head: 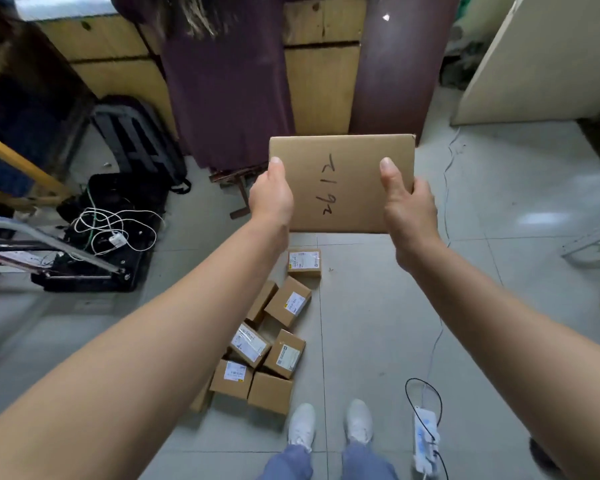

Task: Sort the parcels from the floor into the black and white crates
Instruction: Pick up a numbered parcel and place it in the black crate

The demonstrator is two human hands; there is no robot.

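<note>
Okay, containers first: a black case (pixel 94 265) sits low at the left on the floor, with a tangle of white cable (pixel 118 223) and a small white plug lying in it. Cannot tell if it is one of the crates.

A black backpack (pixel 136 140) leans behind it.

The flat cardboard parcel (pixel 340 188) is held up in the air at centre, above the tiled floor (pixel 378 323). It is plain brown, thin and rectangular, broad face up, with black handwriting across it.

Below it, a loose pile of small parcels (pixel 287 301) lies on the tiles. They are boxy brown cartons, most with white printed labels, some tilted and leaning on each other.

Both arms are bare and stretched forward.

The left hand (pixel 271 199) grasps the parcel's left edge, thumb flat on top, fingers hidden underneath. The right hand (pixel 407 209) grasps the near right corner, thumb on top, fingers curled round the right edge.

White sneakers (pixel 302 424) stand just beside the pile.

A white power strip (pixel 425 434) with a black cord lies to the right of them.

Dark purple cloth (pixel 222 91) hangs over wooden panels (pixel 323 88) behind.
</note>
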